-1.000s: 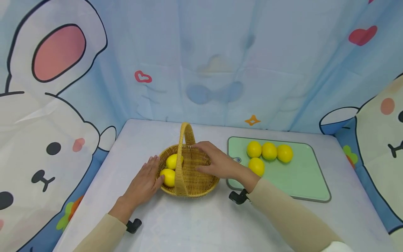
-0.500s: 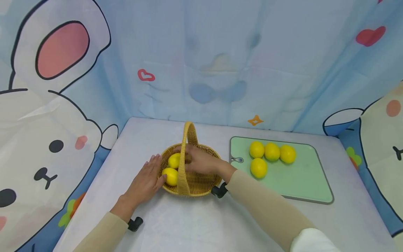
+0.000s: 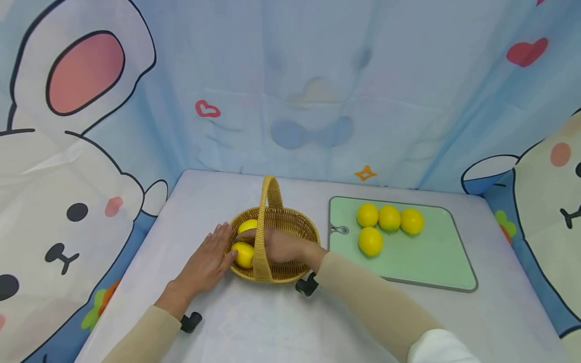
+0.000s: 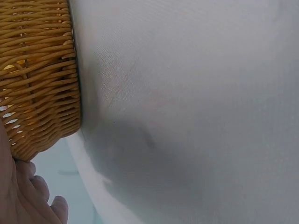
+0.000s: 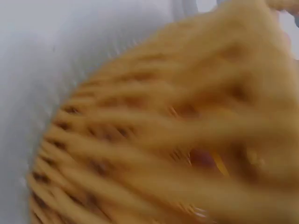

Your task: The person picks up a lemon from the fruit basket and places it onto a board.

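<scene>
A woven wicker basket (image 3: 295,227) with a tall arched handle stands on the table, with two yellow lemons in its left half. My left hand (image 3: 201,264) lies along the basket's left side, fingers straight, thumb over the rim beside the front lemon (image 3: 242,255). My right hand (image 3: 283,246) reaches in under the handle. Its fingers lie between the front lemon and the back lemon (image 3: 247,226), partly covering the latter. The handle hides part of this hand, and I cannot tell whether it grips the front lemon. Close wickerwork (image 5: 140,140) fills the right wrist view, blurred.
To the right lies a pale green cutting board (image 3: 426,262) with a grey edge. Several lemons (image 3: 389,218) sit on its upper left part. A printed blue curtain (image 3: 317,101) hangs behind the white-covered table (image 3: 254,322).
My right hand has moved left from the basket's right side, under the handle, then slightly toward me to the gap between the two lemons. The left hand stays at the basket's side.
</scene>
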Action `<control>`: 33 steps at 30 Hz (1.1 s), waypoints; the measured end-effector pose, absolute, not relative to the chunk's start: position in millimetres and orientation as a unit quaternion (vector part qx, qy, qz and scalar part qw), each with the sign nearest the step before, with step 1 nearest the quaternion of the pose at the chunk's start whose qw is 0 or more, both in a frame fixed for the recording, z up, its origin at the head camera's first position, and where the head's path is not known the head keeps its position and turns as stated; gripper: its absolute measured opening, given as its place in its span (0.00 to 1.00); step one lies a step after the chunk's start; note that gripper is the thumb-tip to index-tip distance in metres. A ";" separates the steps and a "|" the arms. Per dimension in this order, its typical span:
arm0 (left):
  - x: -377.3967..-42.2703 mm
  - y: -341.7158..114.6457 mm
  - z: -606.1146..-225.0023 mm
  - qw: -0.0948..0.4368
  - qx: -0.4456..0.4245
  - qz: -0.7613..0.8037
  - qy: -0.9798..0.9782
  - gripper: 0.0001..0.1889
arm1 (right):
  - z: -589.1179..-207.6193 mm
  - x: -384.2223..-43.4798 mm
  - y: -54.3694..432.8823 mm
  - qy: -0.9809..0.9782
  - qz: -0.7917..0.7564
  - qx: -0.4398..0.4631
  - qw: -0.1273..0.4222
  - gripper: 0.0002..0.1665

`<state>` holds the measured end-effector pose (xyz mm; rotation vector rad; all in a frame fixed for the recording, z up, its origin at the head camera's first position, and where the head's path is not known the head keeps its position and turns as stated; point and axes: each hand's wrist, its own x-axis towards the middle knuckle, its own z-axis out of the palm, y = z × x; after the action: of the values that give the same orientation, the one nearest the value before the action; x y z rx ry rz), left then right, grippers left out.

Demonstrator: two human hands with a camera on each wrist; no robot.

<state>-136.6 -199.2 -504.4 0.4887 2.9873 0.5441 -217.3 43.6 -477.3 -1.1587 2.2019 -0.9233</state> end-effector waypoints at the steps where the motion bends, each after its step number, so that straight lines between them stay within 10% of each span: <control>1: -136.5 -199.6 -504.3 0.033 0.160 0.177 0.971 0.40 | -478.7 -215.9 42.3 0.806 -0.331 -0.426 0.244 0.37; 16: -135.4 -196.7 -505.2 0.019 0.161 0.172 0.972 0.39 | -477.2 -217.2 58.7 0.818 -0.298 -0.382 0.308 0.32; 33: -134.9 -197.2 -505.6 0.015 0.159 0.178 0.971 0.39 | -473.5 -223.5 91.9 0.881 -0.284 -0.323 0.195 0.45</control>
<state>-134.9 -197.2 -505.6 0.4960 3.0216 0.5527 -223.5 91.9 -473.5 -0.9039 2.4707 -0.7974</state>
